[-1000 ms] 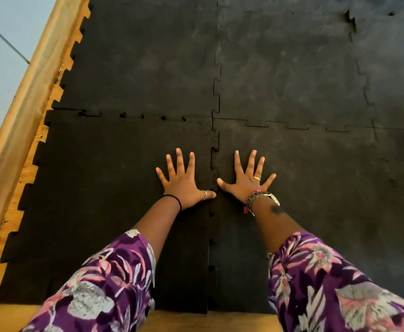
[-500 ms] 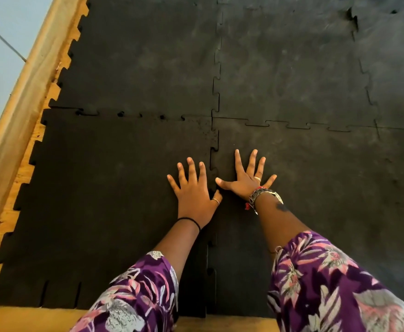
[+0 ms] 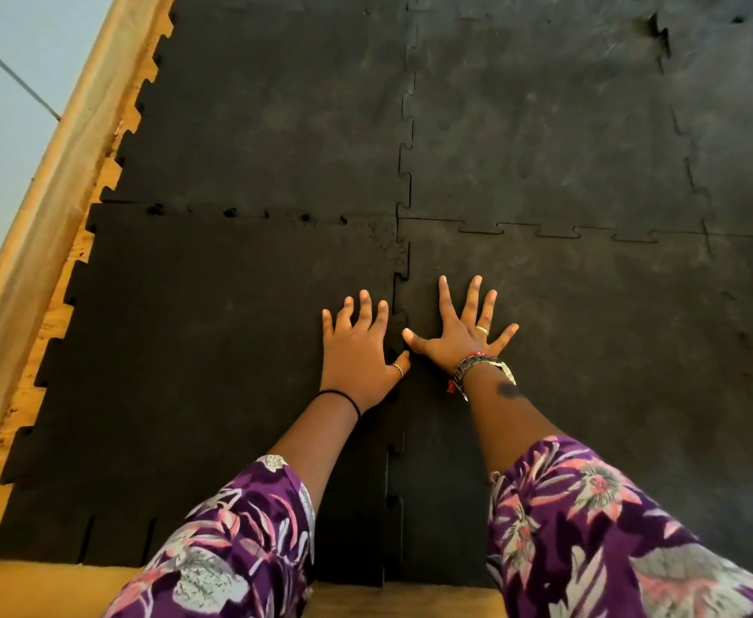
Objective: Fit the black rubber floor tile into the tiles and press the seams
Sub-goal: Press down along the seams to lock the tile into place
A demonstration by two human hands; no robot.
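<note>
Black rubber floor tile [image 3: 214, 372] lies near-left among the tiles [image 3: 544, 140], apparently fitted. Left hand [image 3: 359, 354] and right hand [image 3: 459, 334] (fingers spread, flat) press its right seam [image 3: 396, 296]; the far seam [image 3: 250, 214] shows gaps.

Your sleeves [image 3: 241, 541] are purple with pink and white flowers. Your left hand [image 3: 357, 354] has a thin black wristband [image 3: 343, 396] and thumb ring [image 3: 398, 370]; your right hand [image 3: 459, 336] has a metal watch [image 3: 477, 368] (red thread beside it) and gold ring [image 3: 481, 330].
</note>
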